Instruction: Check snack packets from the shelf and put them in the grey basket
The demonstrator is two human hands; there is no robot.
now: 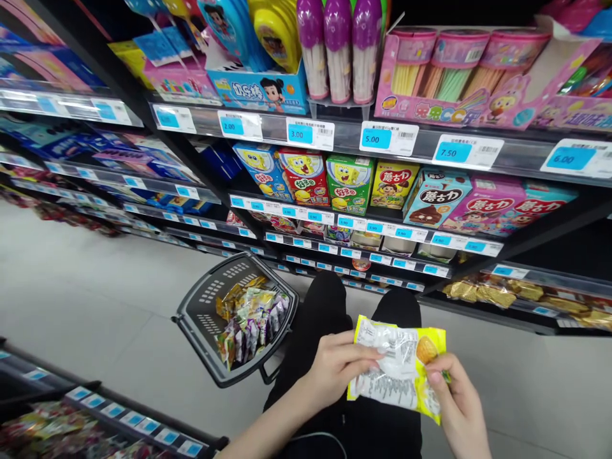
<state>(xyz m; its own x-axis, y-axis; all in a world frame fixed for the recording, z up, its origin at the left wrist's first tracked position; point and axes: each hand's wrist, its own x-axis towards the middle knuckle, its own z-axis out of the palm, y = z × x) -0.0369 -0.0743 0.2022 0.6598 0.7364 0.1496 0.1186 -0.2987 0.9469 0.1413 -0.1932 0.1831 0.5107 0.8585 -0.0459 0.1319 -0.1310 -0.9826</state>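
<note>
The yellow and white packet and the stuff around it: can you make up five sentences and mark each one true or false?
1. The left hand and the right hand both touch the yellow and white packet. True.
2. The basket is to the left of the person's knees in the picture. True.
3. The basket is empty. False: small packets lie in it.
4. The green box stands between a red box and a yellow box. True.
5. The 5.00 tag is left of the 3.00 tag. False: the 5.00 tag is to the right.
</note>
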